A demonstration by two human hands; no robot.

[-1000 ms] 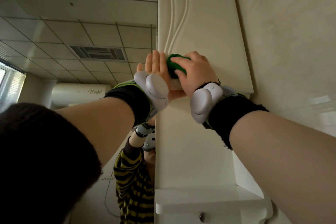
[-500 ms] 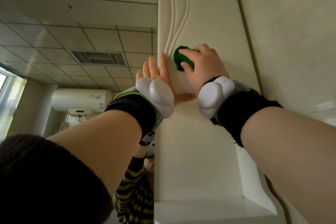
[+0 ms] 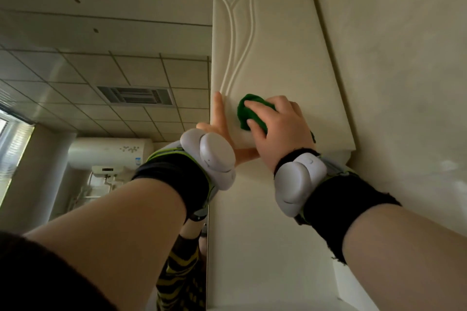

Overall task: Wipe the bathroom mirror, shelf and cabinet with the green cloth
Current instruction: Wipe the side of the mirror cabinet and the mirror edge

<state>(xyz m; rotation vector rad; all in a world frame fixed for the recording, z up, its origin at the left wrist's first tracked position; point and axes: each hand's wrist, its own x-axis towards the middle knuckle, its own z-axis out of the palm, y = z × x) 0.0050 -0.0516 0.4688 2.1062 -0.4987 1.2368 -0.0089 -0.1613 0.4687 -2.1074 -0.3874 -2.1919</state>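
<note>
Overhead, the right hand [image 3: 278,126] curls its fingers round the bunched green cloth [image 3: 249,112], pressing it low on the tall cream cabinet door [image 3: 290,58], which mostly stretches above. Just beside, the left hand [image 3: 219,124] rests straight-fingered on its edge.

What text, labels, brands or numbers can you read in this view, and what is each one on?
Nothing is legible.
Water heater: blue sticker, too blurred to read; the specks beside it look like a pattern, not letters.
Dark display strip under the heater: too small to read.
Cabinet door, green cloth: no lettering visible.
</note>
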